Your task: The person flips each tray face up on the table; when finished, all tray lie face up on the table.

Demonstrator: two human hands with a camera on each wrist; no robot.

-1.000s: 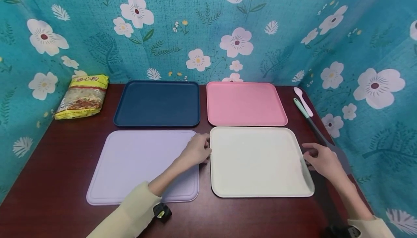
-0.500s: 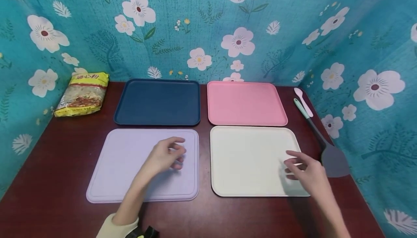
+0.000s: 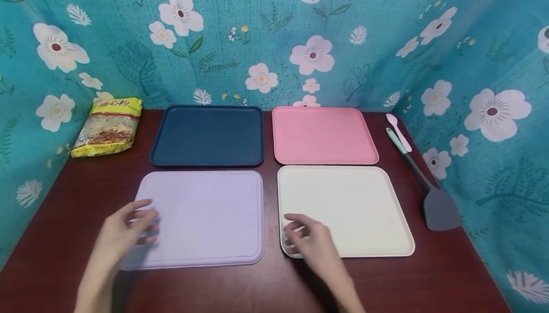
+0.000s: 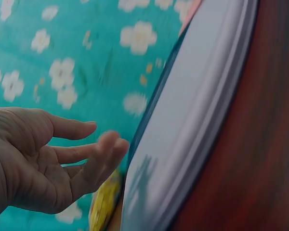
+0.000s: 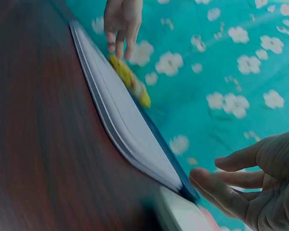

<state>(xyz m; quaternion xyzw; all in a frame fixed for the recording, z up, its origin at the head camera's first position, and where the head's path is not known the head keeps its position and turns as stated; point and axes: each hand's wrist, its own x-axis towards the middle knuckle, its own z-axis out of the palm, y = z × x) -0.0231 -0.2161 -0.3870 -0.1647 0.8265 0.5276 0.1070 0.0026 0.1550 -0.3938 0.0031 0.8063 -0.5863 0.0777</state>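
Observation:
My left hand point(image 3: 122, 237) hovers by the left edge of the lilac tray point(image 3: 201, 217), fingers loosely bent and holding nothing. Over the front left corner of the cream tray point(image 3: 351, 213) is my right hand point(image 3: 315, 244), its fingers also relaxed with nothing in them. In the left wrist view a gap shows between the thumb and fingers of the left hand point(image 4: 53, 159). The right wrist view likewise shows the right hand point(image 5: 250, 180) holding nothing. Both trays lie flat side by side, with bare surfaces.
Behind them lie a navy tray point(image 3: 208, 136) and a pink tray point(image 3: 323, 136). A yellow bag of macaroni point(image 3: 109, 127) rests at the back left. Along the right edge are a pale pink spoon point(image 3: 400, 134) and a grey spatula point(image 3: 439, 208). A floral curtain point(image 3: 231, 32) borders the table.
My left hand has moved left from the gap between the lilac and cream trays. My right hand has left the cream tray's right edge and moved left across it. The trays look unmoved.

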